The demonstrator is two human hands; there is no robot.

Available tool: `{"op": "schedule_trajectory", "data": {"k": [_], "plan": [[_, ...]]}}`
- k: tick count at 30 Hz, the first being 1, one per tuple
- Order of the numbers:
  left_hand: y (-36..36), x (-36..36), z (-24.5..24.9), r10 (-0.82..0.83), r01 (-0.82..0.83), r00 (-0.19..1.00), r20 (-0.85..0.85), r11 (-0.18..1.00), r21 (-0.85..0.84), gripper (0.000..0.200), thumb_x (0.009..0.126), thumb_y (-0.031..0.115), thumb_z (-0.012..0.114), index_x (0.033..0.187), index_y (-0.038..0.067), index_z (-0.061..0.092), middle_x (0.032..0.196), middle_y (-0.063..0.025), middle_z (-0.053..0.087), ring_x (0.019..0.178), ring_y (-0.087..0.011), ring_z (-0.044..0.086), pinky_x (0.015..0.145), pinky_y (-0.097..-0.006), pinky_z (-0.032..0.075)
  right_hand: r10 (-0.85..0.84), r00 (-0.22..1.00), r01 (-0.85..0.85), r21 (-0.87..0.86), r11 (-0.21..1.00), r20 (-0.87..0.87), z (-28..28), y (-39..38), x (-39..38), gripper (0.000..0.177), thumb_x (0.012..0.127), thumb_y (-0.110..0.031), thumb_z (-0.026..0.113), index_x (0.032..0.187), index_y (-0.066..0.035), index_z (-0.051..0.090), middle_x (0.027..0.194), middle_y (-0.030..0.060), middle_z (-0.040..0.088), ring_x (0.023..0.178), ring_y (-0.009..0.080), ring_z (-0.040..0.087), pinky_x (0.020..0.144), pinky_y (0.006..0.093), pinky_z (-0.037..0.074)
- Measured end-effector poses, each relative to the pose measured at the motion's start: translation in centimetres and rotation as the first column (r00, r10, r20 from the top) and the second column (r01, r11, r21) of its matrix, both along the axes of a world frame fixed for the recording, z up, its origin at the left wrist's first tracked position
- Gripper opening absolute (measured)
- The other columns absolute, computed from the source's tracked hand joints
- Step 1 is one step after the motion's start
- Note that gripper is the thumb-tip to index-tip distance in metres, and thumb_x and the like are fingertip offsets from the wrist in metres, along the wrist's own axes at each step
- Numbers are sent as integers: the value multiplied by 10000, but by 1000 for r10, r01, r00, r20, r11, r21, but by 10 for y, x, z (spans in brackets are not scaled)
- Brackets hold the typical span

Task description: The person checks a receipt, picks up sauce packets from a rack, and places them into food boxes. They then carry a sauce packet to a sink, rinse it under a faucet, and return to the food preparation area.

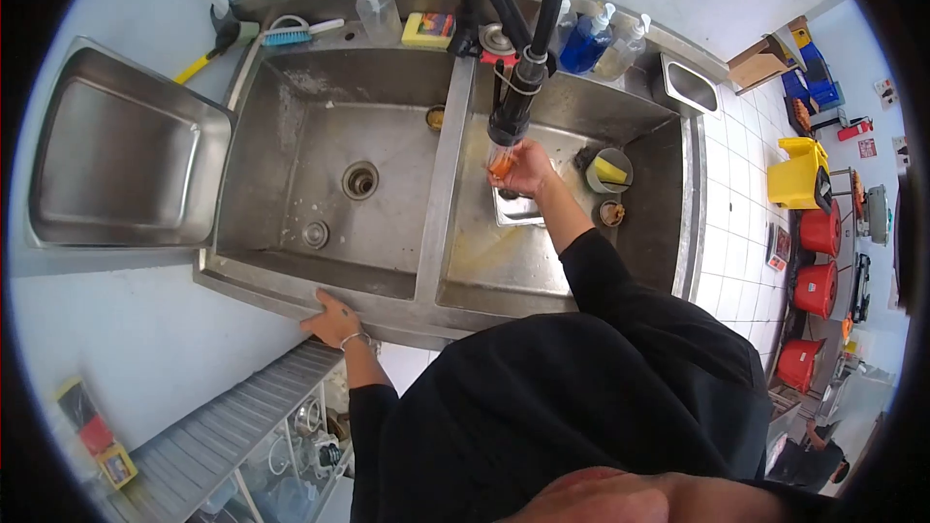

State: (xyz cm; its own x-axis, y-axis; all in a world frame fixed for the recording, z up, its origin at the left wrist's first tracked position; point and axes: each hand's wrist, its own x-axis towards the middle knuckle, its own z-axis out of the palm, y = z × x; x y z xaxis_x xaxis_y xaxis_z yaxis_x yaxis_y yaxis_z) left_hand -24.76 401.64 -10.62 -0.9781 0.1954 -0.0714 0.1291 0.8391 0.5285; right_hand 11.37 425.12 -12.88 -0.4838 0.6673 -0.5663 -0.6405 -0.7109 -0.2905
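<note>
Right hand (530, 170) has its fingers closed round a small orange thing (500, 166) under the sprayer (513, 108), over the right basin (494, 261). Wet, it is likely slippery (probably firm), so grip its middle. Left hand (334, 320) lies flat on the sink rim (257, 289), fingers spread, holding nothing.

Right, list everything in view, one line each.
sink: one, steel, two basins, centre
faucet: one, black, over the right basin
tray: one, steel, left of the sink
clear bottle: one, back rim, left
blue bottle: one, back rim, right
sponge: one, yellow, back rim
brush: one, blue bristles, back rim
cup: one, grey, right basin
buckets: three, red, floor at right
orange item: one, under the faucet
left hand: on the sink's front rim
right hand: holds the orange item
</note>
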Motion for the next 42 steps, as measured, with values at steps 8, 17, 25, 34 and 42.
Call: {"op": "schedule_trajectory", "data": {"k": [8, 17, 25, 34, 42], "plan": [[0, 0, 3, 8, -8, 1000, 30, 1000, -11, 764, 859, 542, 552, 1128, -136, 326, 985, -368, 574, 920, -511, 578, 816, -519, 460, 56, 991, -31, 201, 979, -123, -21, -8, -13, 326, 952, -156, 451, 1233, 3, 489, 1153, 141, 605, 913, 171, 622, 692, 246, 576], [-3, -7, -6, 3, -7, 988, 154, 1000, 30, 799, 876, 541, 527, 1202, -138, 258, 1065, -344, 565, 977, -463, 597, 849, -485, 487, -1, 953, -24, 81, 996, 302, -1, 5, -24, 191, 923, -259, 474, 806, -126, 546, 611, 3, 499, 462, 113, 422, 395, 280, 356], [7, 4, 15, 48, -41, 984, 171, 998, -49, 841, 887, 489, 530, 1391, -89, 185, 1171, -292, 565, 979, -429, 619, 875, -523, 477, -77, 995, 72, 76, 995, 63, -1, 18, -45, 124, 876, -15, 515, 958, 22, 601, 931, 140, 634, 752, 231, 641, 910, 436, 537], [102, 51, 22, -608, 602, 792, -52, 764, 234, 794, 904, 478, 502, 1406, -59, 202, 1177, -249, 573, 1005, -392, 610, 891, -533, 462, -216, 870, 96, 278, 956, 443, 55, -20, -38, 176, 776, -249, 549, 810, -85, 605, 694, 69, 555, 560, 206, 546, 470, 340, 439], [134, 57, 23, -812, 777, 583, -37, 543, 317, 753, 920, 467, 477, 1420, -32, 216, 1183, -211, 581, 1029, -360, 602, 905, -542, 449, -378, 801, 144, 462, 875, 465, 36, -21, -42, 156, 834, -145, 571, 726, -41, 613, 655, 58, 570, 568, 168, 534, 513, 326, 484]]}}
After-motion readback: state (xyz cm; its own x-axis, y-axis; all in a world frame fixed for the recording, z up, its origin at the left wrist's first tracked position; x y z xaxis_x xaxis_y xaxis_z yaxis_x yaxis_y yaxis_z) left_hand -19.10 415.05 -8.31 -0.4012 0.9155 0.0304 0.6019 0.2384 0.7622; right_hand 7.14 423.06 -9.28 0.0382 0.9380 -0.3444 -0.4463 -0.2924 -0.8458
